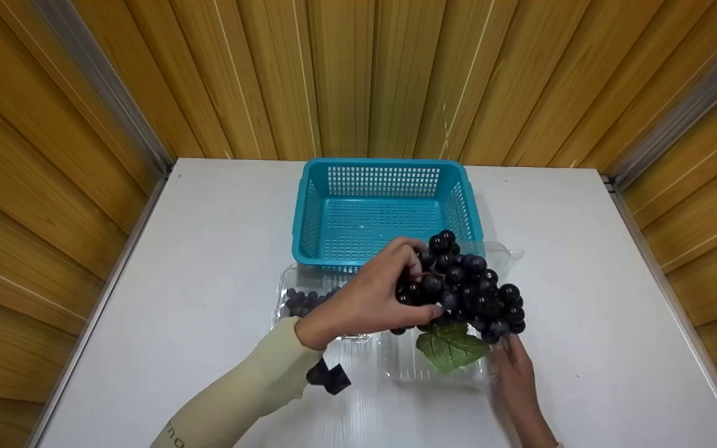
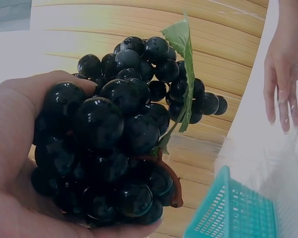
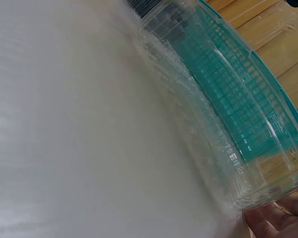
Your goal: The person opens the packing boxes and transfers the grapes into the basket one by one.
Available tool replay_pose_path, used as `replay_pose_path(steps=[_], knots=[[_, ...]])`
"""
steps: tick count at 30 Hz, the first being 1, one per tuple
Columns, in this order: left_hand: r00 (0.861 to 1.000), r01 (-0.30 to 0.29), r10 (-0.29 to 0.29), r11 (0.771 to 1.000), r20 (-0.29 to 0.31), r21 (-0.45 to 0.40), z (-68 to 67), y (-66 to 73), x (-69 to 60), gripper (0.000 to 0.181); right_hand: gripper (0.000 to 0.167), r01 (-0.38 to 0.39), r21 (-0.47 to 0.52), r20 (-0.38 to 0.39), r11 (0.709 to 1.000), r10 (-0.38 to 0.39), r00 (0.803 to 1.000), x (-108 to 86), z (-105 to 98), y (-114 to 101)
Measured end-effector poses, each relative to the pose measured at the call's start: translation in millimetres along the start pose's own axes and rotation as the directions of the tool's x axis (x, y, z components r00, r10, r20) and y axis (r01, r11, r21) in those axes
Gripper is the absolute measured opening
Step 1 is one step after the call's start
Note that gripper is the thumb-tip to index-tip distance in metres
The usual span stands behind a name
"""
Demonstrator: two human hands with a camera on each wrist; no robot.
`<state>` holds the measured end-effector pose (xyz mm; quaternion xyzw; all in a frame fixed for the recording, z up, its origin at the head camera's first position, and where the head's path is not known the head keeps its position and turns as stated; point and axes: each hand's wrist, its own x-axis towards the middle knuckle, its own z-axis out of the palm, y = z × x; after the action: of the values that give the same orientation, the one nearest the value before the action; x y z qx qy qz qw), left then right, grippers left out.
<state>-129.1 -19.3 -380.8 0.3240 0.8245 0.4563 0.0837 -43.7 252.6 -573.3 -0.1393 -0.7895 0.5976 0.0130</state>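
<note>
Dark grapes (image 1: pixel 482 292) in left grip (image 1: pixel 371 298); clear container (image 1: pixel 405 364) underneath

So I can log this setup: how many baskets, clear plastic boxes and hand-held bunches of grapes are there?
Basket: 1
Clear plastic boxes: 2
Bunch of grapes, held in the left hand: 1
Total: 4

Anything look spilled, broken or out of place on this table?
Nothing stands out. The left hand holds the black grapes with their green leaf; the teal basket sits upright, and no loose grapes show on the visible white tabletop. The clear container by the right hand shows no plain damage, though parts are hidden.
</note>
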Motion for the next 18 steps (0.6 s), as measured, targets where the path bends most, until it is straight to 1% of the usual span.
replay_pose_path(steps=[3,7,12,18], knots=[[1.000,0.009,-0.009,1.000,-0.014,-0.018,-4.1,2.5,-0.1,0.043,0.053,-0.005,-0.019,0.001,1.000,0.005,1.000,1.8,-0.6,-0.2],[0.999,0.008,-0.009,1.000,-0.037,-0.031,-9.6,4.8,0.0,0.043,0.054,-0.021,-0.014,0.008,1.000,0.021,1.000,2.7,-1.3,-1.3],[0.998,0.020,-0.023,0.999,-0.059,-0.049,-15.1,7.4,-0.9,0.044,0.053,-0.041,0.010,0.017,0.999,0.041,0.999,2.0,-0.9,-2.2],[0.996,0.028,-0.035,0.997,-0.088,-0.077,-21.3,8.9,-2.2,0.043,0.049,-0.032,0.043,-0.010,0.999,0.033,0.999,0.9,0.2,-1.9]])
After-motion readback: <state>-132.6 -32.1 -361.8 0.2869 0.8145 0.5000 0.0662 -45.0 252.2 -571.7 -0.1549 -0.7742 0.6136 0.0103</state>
